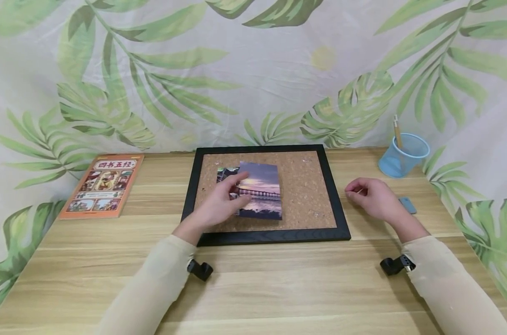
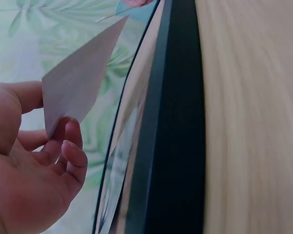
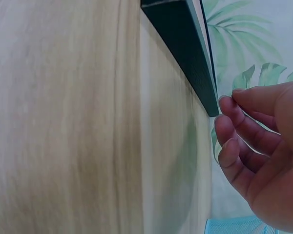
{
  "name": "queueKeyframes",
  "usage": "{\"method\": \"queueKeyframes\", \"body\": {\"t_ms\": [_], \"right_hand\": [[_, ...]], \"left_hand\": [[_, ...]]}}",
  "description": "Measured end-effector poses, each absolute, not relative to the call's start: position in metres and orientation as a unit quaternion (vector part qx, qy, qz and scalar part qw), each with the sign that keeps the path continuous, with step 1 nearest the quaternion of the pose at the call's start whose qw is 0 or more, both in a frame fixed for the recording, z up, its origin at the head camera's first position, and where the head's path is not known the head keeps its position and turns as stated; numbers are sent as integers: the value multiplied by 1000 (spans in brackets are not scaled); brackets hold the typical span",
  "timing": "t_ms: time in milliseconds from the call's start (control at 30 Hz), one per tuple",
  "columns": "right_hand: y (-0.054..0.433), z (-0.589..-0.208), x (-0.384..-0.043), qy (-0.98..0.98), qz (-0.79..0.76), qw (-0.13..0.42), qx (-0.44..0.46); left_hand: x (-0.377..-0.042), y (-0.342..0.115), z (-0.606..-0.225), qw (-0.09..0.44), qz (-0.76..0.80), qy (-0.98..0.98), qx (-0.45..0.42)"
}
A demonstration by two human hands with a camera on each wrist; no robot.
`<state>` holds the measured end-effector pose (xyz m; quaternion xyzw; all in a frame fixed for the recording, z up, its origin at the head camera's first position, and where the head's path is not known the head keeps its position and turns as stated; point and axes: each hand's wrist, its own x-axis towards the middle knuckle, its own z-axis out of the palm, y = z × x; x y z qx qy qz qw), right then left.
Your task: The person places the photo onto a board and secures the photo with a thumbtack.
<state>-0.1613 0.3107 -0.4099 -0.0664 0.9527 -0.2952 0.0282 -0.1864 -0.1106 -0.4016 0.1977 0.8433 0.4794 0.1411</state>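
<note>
My left hand (image 1: pixel 223 200) holds a photo (image 1: pixel 262 193) of a purple sunset over a long bridge, above the cork board (image 1: pixel 303 186). In the left wrist view, the photo's pale back (image 2: pixel 78 78) tilts up off the board, between the thumb and fingers. Another, darker picture (image 1: pixel 228 173) lies on the cork, partly covered by the photo and hand. To the right of the board's black frame, my right hand (image 1: pixel 374 197) is raised over the table. Its thumb and index fingertips (image 3: pixel 227 101) meet; nothing can be made out between them.
An orange-edged book (image 1: pixel 103 186) lies at the left. Back right stands a blue mesh cup (image 1: pixel 404 156) with a pencil (image 1: pixel 397 132) in it. A small blue-grey object (image 1: pixel 407 205) lies beside the right hand. Leaf-patterned fabric (image 1: pixel 270 70) hangs behind the table.
</note>
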Motion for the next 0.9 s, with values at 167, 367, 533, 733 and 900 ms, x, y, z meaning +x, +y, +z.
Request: {"method": "queueKeyframes", "body": {"t_ms": [167, 367, 533, 733, 900], "right_hand": [[307, -409, -162, 952, -295, 28, -72], [301, -408, -164, 951, -299, 23, -81], [294, -409, -168, 947, -308, 27, -83], [279, -403, -174, 937, -337, 49, -81], [267, -396, -186, 920, -380, 76, -67]], "left_hand": [[-195, -82, -405, 147, 472, 848, 190], [-205, -55, -411, 157, 476, 846, 184], [-213, -34, -414, 164, 445, 858, 197], [-219, -20, -416, 165, 373, 888, 213], [-223, -16, -418, 174, 344, 896, 219]]}}
